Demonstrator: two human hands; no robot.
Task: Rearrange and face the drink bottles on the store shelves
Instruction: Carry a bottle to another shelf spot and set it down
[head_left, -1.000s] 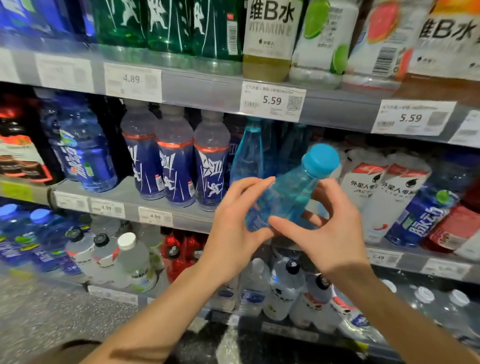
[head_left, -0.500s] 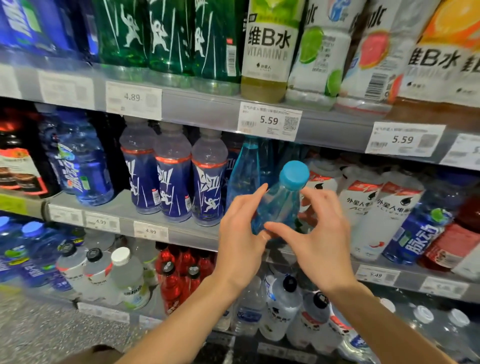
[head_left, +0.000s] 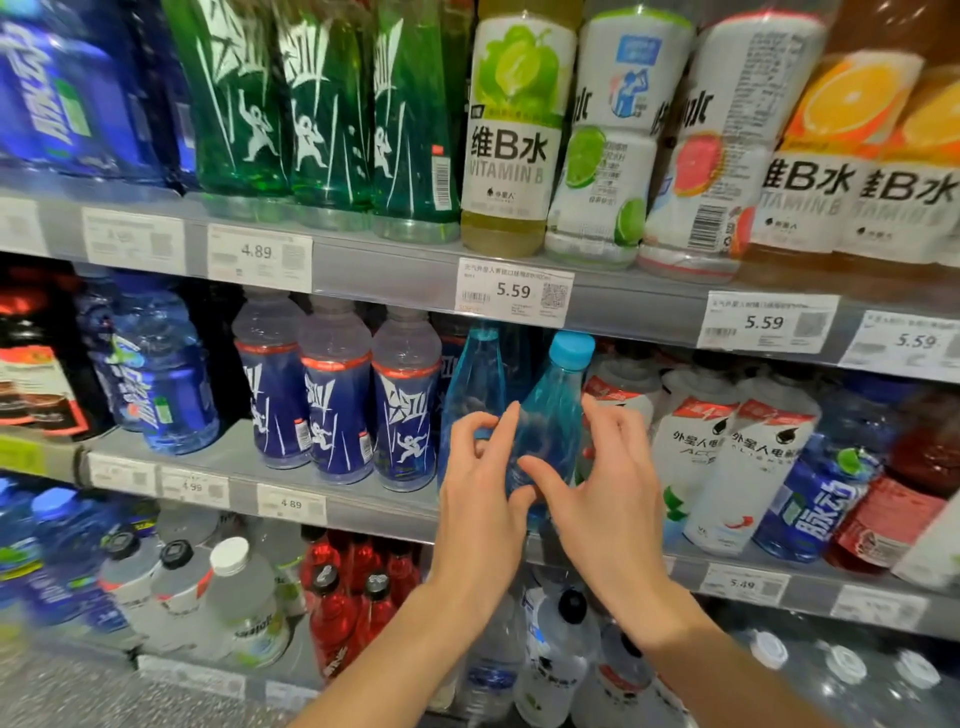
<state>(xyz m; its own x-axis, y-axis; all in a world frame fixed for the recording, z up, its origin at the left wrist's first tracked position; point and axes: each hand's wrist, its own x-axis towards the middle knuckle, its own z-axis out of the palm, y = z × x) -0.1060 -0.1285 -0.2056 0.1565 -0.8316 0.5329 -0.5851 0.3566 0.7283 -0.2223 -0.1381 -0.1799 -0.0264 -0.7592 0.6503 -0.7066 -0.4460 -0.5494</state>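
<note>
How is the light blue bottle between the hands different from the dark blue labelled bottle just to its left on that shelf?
The light blue bottle tapers to a slim neck and shows no label; the dark blue labelled bottle is rounder at the shoulder, with a label bearing a white running figure. The first leans slightly with both hands, left and right, on it; the second stands upright, untouched. The first's cap is bright blue; the second's top is pale. Both sit on the middle shelf.

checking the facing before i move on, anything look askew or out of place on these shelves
Yes. On the middle shelf the light blue bottle between both hands leans left, not upright. Right of it, a dark blue bottle and a red bottle lie tilted against the white bottles. Top shelf, two white bottles show barcodes rather than fronts.
</note>
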